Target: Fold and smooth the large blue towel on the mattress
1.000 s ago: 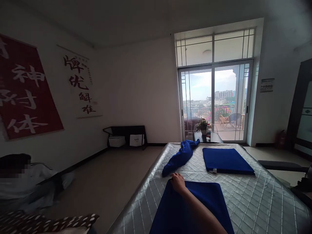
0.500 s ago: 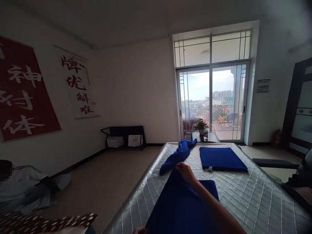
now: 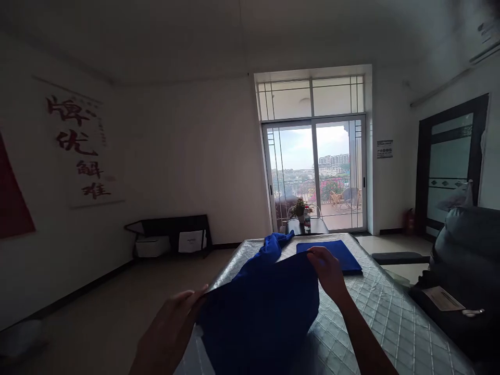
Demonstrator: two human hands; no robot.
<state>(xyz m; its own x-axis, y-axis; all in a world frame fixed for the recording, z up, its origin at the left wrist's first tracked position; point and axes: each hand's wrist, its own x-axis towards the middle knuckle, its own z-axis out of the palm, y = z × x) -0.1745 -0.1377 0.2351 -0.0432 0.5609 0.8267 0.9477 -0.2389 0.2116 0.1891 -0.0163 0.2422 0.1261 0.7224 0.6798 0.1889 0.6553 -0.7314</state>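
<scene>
Fabric (image 3: 258, 317), deep blue, is stretched by its upper edge between both hands, over the quilted silver surface (image 3: 375, 312). The left hand (image 3: 170, 325) has its grip closed on one end, the right hand (image 3: 327, 270) pinches the other. Beyond lie a crumpled blue cloth (image 3: 272, 249) and a flat folded one (image 3: 346, 256); farther off stands a bottle (image 3: 307, 221).

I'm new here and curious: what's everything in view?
quilted cover: 1, silver, centre
held cloth: 1, navy, foreground
crumpled cloth: 1, blue, cover's left
folded cloth: 1, blue, cover's far end
plant: 1, green, beyond cover
bottle: 1, clear, beside plant
sliding door: 1, pale, far wall
scroll: 1, pale, left wall
banner: 1, red, left
rack: 1, black, left
seat: 1, black, right
left hand: 1, bare, on held cloth
right hand: 1, bare, on held cloth
</scene>
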